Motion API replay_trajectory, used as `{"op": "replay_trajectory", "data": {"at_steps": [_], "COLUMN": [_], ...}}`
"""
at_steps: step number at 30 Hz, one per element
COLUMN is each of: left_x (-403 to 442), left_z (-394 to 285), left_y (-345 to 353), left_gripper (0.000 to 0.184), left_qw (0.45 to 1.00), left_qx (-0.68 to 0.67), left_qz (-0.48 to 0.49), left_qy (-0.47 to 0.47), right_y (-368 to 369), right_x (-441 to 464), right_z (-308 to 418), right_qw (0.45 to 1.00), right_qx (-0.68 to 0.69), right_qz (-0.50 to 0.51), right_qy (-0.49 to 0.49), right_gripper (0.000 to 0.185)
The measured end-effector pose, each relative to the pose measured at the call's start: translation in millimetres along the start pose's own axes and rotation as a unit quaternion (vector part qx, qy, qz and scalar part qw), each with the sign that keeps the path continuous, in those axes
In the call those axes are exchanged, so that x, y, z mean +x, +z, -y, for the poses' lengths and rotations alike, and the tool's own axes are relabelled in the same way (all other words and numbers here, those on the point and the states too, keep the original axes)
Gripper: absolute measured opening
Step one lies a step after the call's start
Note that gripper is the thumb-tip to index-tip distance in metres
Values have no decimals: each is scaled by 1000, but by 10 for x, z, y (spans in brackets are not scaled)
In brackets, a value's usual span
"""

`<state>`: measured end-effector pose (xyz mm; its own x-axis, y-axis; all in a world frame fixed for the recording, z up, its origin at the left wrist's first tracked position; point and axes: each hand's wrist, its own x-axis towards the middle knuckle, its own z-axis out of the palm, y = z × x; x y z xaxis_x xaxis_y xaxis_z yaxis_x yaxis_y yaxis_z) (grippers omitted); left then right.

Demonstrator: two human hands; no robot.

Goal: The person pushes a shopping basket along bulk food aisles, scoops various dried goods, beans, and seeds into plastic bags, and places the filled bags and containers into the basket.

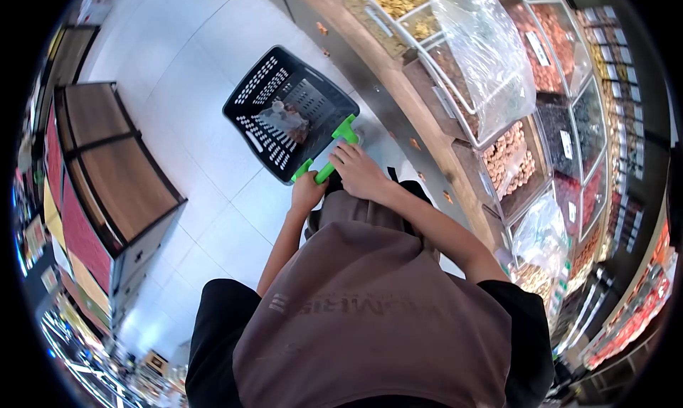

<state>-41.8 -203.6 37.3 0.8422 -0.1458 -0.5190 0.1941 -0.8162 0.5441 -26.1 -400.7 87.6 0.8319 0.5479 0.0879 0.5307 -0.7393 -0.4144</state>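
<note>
A black shopping basket (250, 102) with slotted walls stands before me on the floor side, with a bright green handle (346, 129) at its near edge. Wrapped round the left part of that handle is my left hand (310, 190). My right hand (356, 170) is closed over the handle further right, its fingers bent across the bar. Inside the basket lies a clear plastic bag (284, 120) with brownish contents that I cannot make out. The basket's lower part is hidden.
Bulk bins of nuts (509, 159) and dried foods line the right, behind a wooden ledge (420, 116). A clear plastic bag (487, 59) hangs over several bins. On the left stands a wood-topped display unit (128, 187). Pale floor tiles (192, 116) run between.
</note>
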Motion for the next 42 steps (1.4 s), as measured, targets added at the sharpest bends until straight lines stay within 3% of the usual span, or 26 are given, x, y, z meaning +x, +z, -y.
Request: {"op": "replay_trajectory", "data": {"at_steps": [1,3,4,5,7,9,15,17,18,20,23,26,32,36,38,41,42], "left_x": [-78,-127,-134,-164,-264,-428,-966,-1061,-1121,-1308,-1565,-1596,-1713,-1708,-1705,-1643,-1605], "left_z": [38,63,45,17,-128,-182,6,220,223,292,120,149,62,81,-25,-187,-199], "left_y": [-7,31,65,115,190,304,1200,1618,1686,1810,1653,1674,1786,1921,1855,1716,1696], "left_gripper": [31,30,28,28,26,26,24,29,27,27,26,28,28,26,27,28,28], "left_qw": [999,998,997,997,994,991,993,989,988,984,990,986,989,993,994,994,994], "left_qx": [-1,20,45,41,68,89,119,125,117,121,106,130,122,86,74,83,86], "left_qz": [-28,-51,-59,-68,-86,-94,9,75,82,103,91,81,73,45,50,54,48], "left_qy": [16,14,17,18,-12,-24,6,35,66,77,32,72,35,60,56,34,39], "right_y": [83,237,310,365,385,411,637,668,688,787,879,882,892,825,591,550,564], "right_x": [33,76,93,79,-7,-258,-1442,-1883,-2047,-2234,-2336,-2373,-2488,-2482,-2311,-2171,-2168], "right_z": [-16,-83,-89,-102,-93,-19,217,312,337,420,535,570,562,492,509,425,374], "right_qw": [1000,997,997,997,989,993,998,995,989,991,996,996,994,995,974,982,991], "right_qx": [-1,-6,-22,-27,-38,-45,-30,-13,-16,-16,-22,-33,-36,-49,-66,-83,-79], "right_qz": [1,71,58,57,145,111,38,50,114,83,15,32,48,53,194,148,92], "right_qy": [-16,-42,-34,-41,0,1,50,80,97,104,81,83,89,75,101,80,63], "right_gripper": [44,28,19,19,19,20,20,15,19,20,22,21,22,17,14,13,11]}}
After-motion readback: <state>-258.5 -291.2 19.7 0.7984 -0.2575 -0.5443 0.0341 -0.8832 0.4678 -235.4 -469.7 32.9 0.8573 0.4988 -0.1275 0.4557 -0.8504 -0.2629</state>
